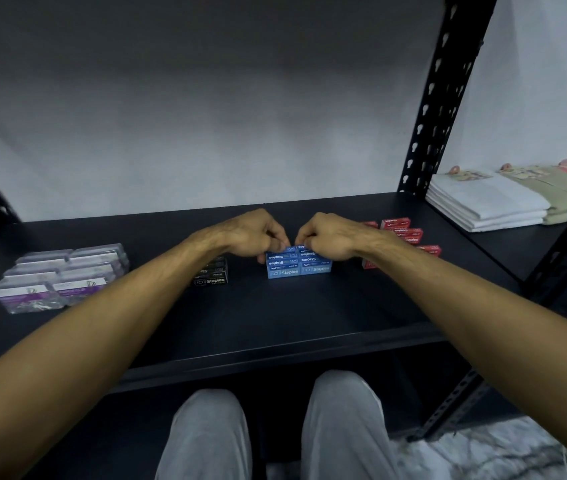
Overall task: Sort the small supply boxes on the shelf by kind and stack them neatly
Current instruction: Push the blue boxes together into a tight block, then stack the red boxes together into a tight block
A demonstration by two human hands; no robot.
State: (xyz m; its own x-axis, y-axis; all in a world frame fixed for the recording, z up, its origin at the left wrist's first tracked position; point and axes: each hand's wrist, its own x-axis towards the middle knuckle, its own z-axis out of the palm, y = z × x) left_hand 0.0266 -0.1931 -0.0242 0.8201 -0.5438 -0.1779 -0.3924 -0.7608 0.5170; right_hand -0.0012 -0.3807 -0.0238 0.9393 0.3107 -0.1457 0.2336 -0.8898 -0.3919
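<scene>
A block of blue staple boxes [298,266] stands stacked in two columns at the middle of the black shelf [275,313]. My left hand [253,233] pinches the top of the left column, and my right hand [327,235] pinches the top of the right column. Black staple boxes [212,276] sit just left of the blue ones, partly hidden by my left forearm. Red staple boxes [403,230] lie to the right, behind my right wrist. Clear boxes with purple labels [60,277] are grouped at the far left.
A black perforated upright [438,98] rises at the right rear of the shelf. Beyond it, folded white and beige packets [504,199] lie on the neighbouring shelf. My knees in light trousers [275,434] are below the shelf's front edge.
</scene>
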